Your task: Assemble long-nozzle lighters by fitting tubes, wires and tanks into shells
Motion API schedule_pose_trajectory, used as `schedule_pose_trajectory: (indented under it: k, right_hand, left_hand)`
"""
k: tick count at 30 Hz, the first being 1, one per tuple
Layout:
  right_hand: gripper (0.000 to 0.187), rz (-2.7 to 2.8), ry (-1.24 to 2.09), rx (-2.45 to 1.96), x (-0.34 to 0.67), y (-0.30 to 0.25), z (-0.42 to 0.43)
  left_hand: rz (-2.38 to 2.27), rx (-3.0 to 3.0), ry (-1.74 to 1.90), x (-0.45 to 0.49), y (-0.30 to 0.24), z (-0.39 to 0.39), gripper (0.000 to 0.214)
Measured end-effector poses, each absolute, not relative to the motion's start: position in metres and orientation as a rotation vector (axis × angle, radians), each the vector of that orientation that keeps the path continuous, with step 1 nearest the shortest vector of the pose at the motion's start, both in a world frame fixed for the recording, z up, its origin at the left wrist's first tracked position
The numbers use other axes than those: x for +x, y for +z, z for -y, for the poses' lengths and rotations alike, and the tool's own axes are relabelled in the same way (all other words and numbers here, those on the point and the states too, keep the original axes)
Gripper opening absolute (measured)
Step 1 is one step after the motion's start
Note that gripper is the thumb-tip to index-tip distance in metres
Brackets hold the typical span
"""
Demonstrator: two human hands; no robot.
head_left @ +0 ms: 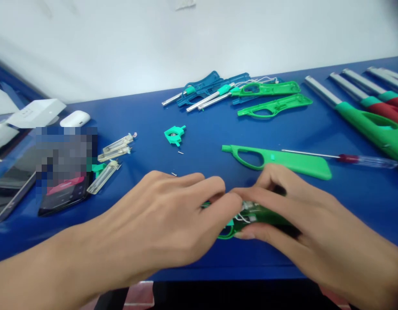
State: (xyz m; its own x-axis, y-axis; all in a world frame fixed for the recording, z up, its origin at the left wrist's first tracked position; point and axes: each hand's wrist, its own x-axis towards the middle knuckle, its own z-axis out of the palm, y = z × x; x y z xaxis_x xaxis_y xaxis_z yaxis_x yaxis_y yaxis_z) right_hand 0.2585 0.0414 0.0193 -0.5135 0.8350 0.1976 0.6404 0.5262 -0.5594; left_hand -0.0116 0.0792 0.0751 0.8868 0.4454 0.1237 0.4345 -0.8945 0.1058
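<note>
Both my hands meet over a green lighter body (250, 217) near the table's front edge. Its inside shows white wires and a clear part. My left hand (166, 219) lies over its left end, fingers pressed together on it. My right hand (292, 215) grips its right part between thumb and fingers. Most of the body is hidden under my fingers. Just beyond my hands lies a green handle half-shell (282, 161), with a red-handled screwdriver (347, 158) beside it.
The blue table (202, 129) carries several clear fuel tanks (111, 161), a small green trigger part (174, 134), loose pins, green and blue shells with metal tubes (250, 92), and assembled lighters (369, 118) at right. Phones (57, 185) and white boxes (37, 113) lie at left.
</note>
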Motion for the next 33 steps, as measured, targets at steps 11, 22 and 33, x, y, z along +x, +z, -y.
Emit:
schedule_pose_trajectory:
  k: [11, 22, 33]
  right_hand:
    - [0.037, 2.374, 0.536, -1.325, 0.265, 0.015, -0.04]
    - [0.034, 2.384, 0.535, -1.335, 0.27, 0.015, -0.036]
    - [0.032, 2.399, 0.513, -1.309, 0.268, 0.014, -0.037]
  left_hand:
    - [-1.124, 2.666, 0.57, -0.035, 0.052, -0.037, 0.021]
    - [-1.228, 2.577, 0.776, -0.019, 0.038, -0.033, 0.017]
    - [-1.183, 2.762, 0.541, -0.01, 0.045, -0.042, 0.014]
